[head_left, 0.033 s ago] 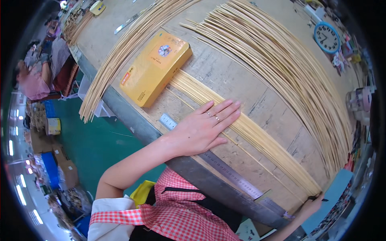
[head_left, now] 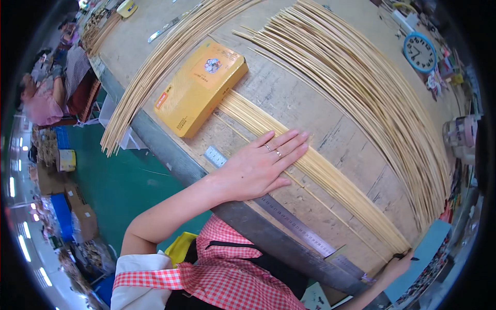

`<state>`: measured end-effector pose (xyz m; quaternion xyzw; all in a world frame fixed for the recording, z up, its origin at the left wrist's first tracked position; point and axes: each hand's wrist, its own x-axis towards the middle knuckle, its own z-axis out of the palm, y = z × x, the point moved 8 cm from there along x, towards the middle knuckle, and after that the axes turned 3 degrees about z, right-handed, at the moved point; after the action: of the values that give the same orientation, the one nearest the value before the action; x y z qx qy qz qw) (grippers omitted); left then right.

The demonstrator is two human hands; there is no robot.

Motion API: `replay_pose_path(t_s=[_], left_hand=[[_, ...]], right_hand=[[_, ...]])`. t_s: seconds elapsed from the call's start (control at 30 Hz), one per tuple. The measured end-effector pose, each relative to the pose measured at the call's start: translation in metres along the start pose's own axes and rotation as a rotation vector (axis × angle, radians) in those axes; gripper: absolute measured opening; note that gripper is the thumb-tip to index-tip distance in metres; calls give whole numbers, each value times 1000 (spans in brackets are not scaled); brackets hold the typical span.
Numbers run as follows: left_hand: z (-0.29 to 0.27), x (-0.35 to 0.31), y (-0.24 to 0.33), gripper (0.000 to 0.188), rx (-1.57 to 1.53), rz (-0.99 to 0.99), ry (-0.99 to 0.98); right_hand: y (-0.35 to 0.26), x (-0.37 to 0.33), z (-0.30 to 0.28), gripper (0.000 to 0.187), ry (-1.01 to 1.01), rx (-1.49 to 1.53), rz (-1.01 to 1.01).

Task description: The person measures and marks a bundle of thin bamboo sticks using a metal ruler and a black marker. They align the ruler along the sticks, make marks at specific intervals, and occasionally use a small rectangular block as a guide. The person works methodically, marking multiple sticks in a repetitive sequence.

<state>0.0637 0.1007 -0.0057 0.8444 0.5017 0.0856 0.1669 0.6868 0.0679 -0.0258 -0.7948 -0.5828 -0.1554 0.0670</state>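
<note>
A: Where are the hands?
B: The left hand (head_left: pixel 258 168) lies flat, fingers spread, pressing the bundle of thin bamboo strips (head_left: pixel 310 168) near the table's (head_left: pixel 320 108) front edge, beside the steel ruler (head_left: pixel 289 219)

A: And the right hand (head_left: pixel 398 266)?
B: At the strips' far end, seemingly pinching something dark. Looks like aligning; next likely calls for marking the ends

Left hand (head_left: pixel 258 168) flat on stick bundle (head_left: pixel 320 173); box (head_left: pixel 199 88) beyond-left on bundle end; ruler (head_left: pixel 289 219) nearer; right hand (head_left: pixel 398 266) at bundle's far right end.

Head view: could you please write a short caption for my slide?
Left hand pressed flat on bamboo strips beside a yellow box on a wooden workbench.
</note>
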Motion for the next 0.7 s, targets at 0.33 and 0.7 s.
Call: replay_pose_path(t_s=[0.33, 0.7], left_hand=[[2, -5, -1, 75, -62, 4, 50], [3, -6, -2, 74, -47, 8, 56]], right_hand=[[-32, 8, -20, 29, -91, -41, 60], [-33, 11, -22, 33, -65, 20, 93]])
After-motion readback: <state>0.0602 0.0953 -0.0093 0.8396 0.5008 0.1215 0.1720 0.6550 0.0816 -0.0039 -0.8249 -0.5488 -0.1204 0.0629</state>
